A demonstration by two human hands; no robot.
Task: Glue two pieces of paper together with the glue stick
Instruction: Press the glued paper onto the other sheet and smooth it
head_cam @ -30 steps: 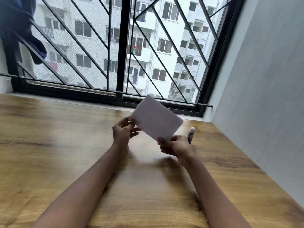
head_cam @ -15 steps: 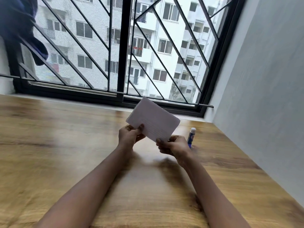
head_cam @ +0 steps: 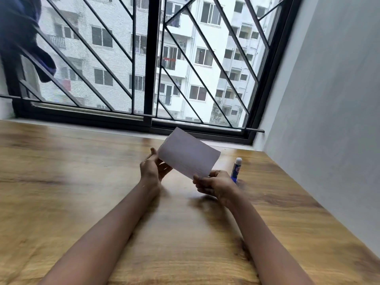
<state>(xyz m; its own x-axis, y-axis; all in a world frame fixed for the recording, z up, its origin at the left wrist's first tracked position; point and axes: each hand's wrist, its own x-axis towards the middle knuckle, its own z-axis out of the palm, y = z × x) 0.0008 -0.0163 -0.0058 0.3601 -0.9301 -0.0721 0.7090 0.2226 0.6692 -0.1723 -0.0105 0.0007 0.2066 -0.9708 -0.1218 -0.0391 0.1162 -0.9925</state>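
Note:
A white rectangular paper [head_cam: 188,156] is held tilted in the air above the wooden table [head_cam: 82,182]. My left hand [head_cam: 151,168] touches its left corner with thumb up and fingers loosely spread behind it. My right hand [head_cam: 213,185] pinches the paper's lower right corner. I cannot tell whether it is one sheet or two lying together. A glue stick [head_cam: 236,168] with a blue body and white cap stands upright on the table just right of my right hand, partly hidden behind it.
A barred window [head_cam: 152,68] runs along the table's far edge. A grey wall [head_cam: 329,110] bounds the table on the right. Dark blue cloth [head_cam: 22,38] hangs at the upper left.
The paper has come lower and slightly left. My left hand has loosened its pinch and now only touches the left corner. My right hand keeps its hold.

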